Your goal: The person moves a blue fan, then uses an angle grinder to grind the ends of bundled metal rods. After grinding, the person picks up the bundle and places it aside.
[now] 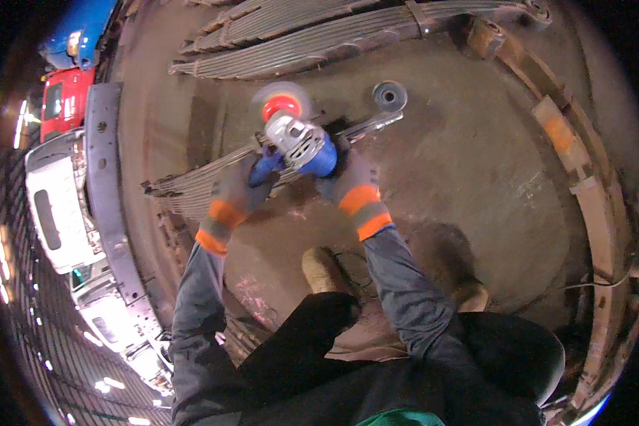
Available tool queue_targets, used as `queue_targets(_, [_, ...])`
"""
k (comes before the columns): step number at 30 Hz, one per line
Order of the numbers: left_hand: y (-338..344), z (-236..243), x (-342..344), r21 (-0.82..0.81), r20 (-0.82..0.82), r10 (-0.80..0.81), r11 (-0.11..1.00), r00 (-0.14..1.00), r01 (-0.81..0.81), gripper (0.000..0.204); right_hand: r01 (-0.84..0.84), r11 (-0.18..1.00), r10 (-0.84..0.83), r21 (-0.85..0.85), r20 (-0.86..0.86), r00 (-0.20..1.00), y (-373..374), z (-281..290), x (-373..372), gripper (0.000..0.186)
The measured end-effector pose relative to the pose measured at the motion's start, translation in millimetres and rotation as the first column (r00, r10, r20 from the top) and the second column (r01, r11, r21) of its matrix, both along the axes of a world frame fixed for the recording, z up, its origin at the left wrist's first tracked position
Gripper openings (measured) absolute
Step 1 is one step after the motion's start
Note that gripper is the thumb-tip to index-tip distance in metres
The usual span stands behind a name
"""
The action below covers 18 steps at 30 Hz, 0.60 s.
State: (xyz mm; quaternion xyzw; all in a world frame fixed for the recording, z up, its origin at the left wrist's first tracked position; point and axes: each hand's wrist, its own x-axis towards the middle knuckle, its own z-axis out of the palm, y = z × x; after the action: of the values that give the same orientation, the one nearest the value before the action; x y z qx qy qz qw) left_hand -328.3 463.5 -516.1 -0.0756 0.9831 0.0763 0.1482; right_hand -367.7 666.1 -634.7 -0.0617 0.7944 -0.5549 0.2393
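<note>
A blue and silver angle grinder (302, 145) with a spinning disc (280, 99) and red hub is held over a steel leaf spring (206, 177) lying on the floor. My left hand (238, 188), in a grey glove with orange bands, grips the grinder's blue side handle. In a matching glove, my right hand (351, 177) holds the rear of the grinder's body. The spring's rolled eye (390, 95) lies just right of the disc.
More leaf spring stacks (298, 35) lie at the top. Rusty curved spring leaves (582, 177) run along the right. A grey chassis rail (110, 192) and truck cabs (60, 199) stand at left. My boots (323, 270) rest on the stained concrete floor.
</note>
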Motion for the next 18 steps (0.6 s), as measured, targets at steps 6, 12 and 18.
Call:
queue_targets(6, [-8,-21,32,0.172,0.029,0.168,0.97,0.985,-0.171,0.042,-0.051,0.975,0.093,0.216,-0.19,0.977,-13,-10,12,0.076])
queue_targets(12, [-36,-38,37,0.268,0.032,0.212,0.939,0.977,-0.213,0.05,-0.114,0.963,0.153,0.245,-0.15,0.977,-30,-2,7,0.077])
queue_targets(18, [-63,-62,20,0.231,-0.08,-0.03,0.972,0.996,0.047,0.051,-0.04,0.937,0.076,0.347,-0.09,0.993,-37,5,7,0.074])
